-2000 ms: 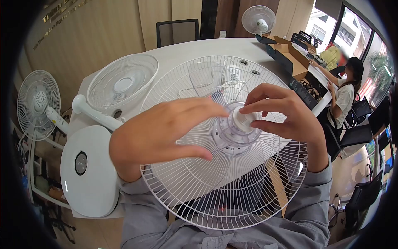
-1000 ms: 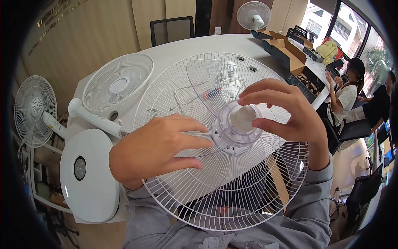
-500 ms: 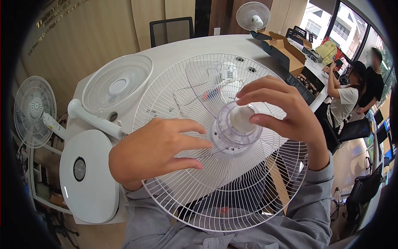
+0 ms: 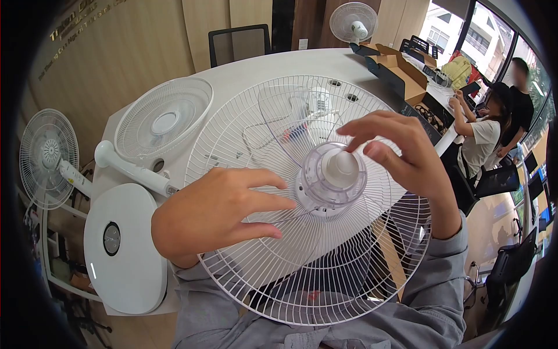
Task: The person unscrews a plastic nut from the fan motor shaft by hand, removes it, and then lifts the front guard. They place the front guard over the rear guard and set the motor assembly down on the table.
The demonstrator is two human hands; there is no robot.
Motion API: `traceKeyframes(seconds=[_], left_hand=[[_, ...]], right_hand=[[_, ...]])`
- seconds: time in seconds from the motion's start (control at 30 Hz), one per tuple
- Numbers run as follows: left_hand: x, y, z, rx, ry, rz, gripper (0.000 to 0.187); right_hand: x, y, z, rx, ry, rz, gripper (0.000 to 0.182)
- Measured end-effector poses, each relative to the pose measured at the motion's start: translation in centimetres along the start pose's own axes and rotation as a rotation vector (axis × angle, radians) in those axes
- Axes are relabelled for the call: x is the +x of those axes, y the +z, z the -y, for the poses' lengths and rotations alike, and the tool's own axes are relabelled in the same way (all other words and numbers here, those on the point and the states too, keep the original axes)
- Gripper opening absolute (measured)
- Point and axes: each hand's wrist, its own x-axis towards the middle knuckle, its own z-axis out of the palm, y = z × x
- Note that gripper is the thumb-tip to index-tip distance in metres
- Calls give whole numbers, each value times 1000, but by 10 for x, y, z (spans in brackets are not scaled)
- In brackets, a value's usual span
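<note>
A white wire fan grille [image 4: 261, 279] fills the middle of the view, its lower part over my lap. At its centre a clear plastic fan blade hub [image 4: 314, 200] carries a white round cap [image 4: 340, 168]. My right hand [image 4: 401, 154] is just right of the cap, thumb and fingers apart, with a fingertip close to the cap's upper edge. Left of the hub, my left hand [image 4: 218, 209] hovers over the grille and the clear blade with fingers spread and nothing in them.
Left on the white table [image 4: 261, 64] lie another fan grille [image 4: 131, 125], a white fan pole [image 4: 133, 171] and a round white base [image 4: 122, 279]. Assembled fans stand at far left [image 4: 49, 154] and back [image 4: 353, 23]. Open boxes [image 4: 404, 72] and two people are at right.
My right hand has come off the cap, moving slightly up and right with its fingers lifted, so more of the cap shows. My left hand stays nearly still.
</note>
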Motion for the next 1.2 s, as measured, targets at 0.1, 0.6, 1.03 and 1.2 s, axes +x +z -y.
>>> traceKeyframes(seconds=[0.1,0.6,1.03,1.2], left_hand=[[0,-1,-1,-6,-7,4,41],[0,1,3,4,28,-19,42],[1,2,3,7,22,-19,41],[0,2,4,6,35,-27,42]], right_hand=[[0,-2,2,-28,64,-61,44],[3,3,3,-74,-188,35,29],[-1,6,2,-37,-78,116,36],[-1,1,4,-40,-95,87,35]])
